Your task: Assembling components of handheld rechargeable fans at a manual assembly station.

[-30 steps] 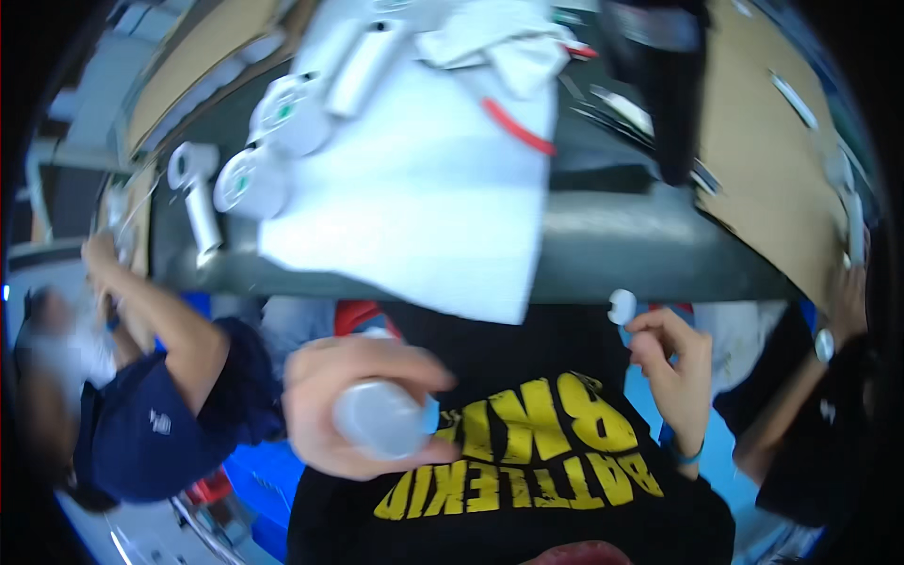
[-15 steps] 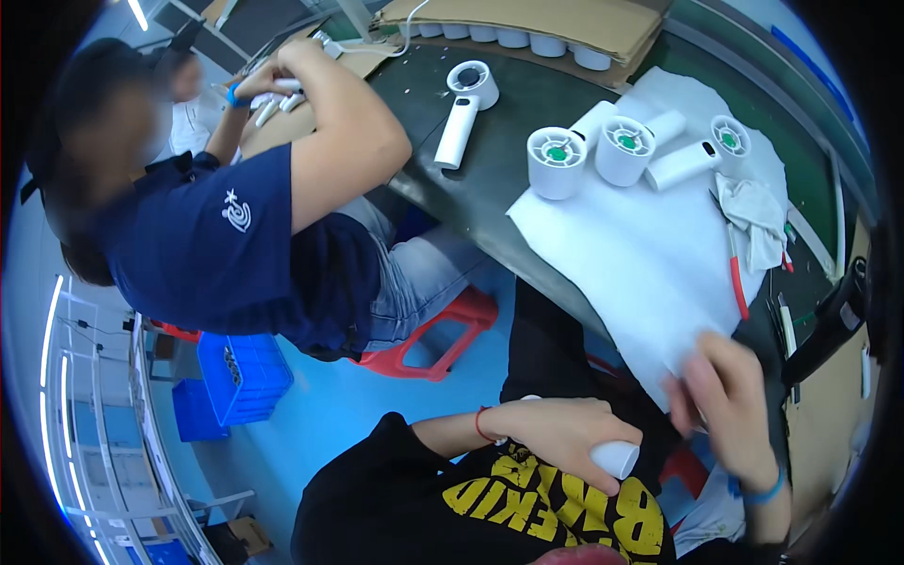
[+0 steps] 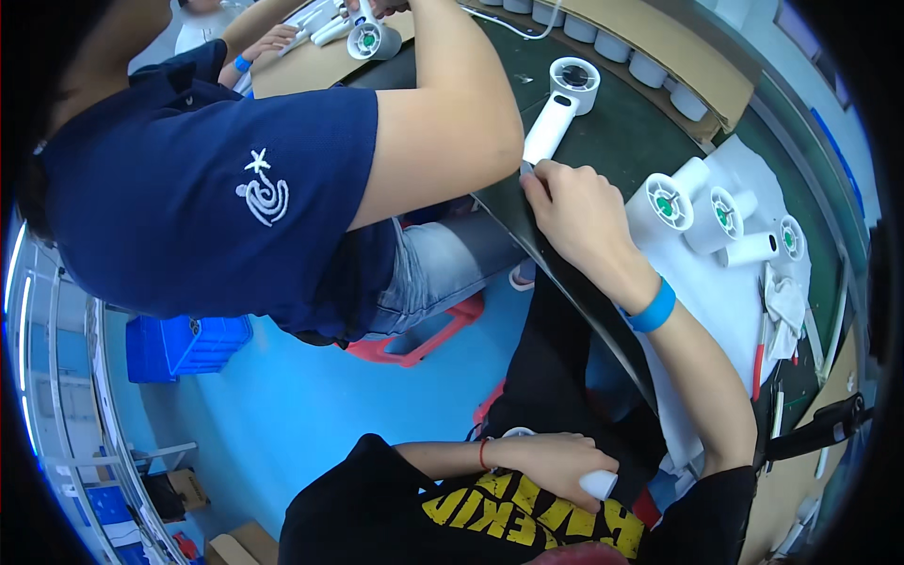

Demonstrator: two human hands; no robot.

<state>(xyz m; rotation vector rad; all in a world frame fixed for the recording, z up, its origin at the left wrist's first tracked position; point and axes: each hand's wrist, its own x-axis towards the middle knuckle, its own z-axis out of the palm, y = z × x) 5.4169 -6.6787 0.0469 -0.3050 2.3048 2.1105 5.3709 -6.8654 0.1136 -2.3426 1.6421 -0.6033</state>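
Note:
My left hand (image 3: 556, 464) rests against my shirt, closed around a white handheld fan (image 3: 599, 484). One rounded end sticks out past the fingers, and a bit of white rim shows by the wrist; the rest is hidden. My right hand (image 3: 586, 215) is stretched over the table edge, thumb and fingers closed at the handle end of another white handheld fan (image 3: 551, 129), which lies on the dark table with its round head pointing away. To the right, several white fans with green hubs, such as the nearest fan (image 3: 662, 203), are on a white foam sheet (image 3: 692, 325).
A co-worker in a navy sleeve (image 3: 311, 160) sits close on the left, elbow over the table, with a fan (image 3: 370, 41) in hand. An open carton (image 3: 702, 71) of white cups stands behind. Red-handled tweezers (image 3: 759, 363) and a crumpled cloth (image 3: 785, 306) lie right.
My right hand has swung from the sheet's near end up and left to the lone fan. My view has shifted left. The co-worker now holds a fan. My left hand keeps its hold.

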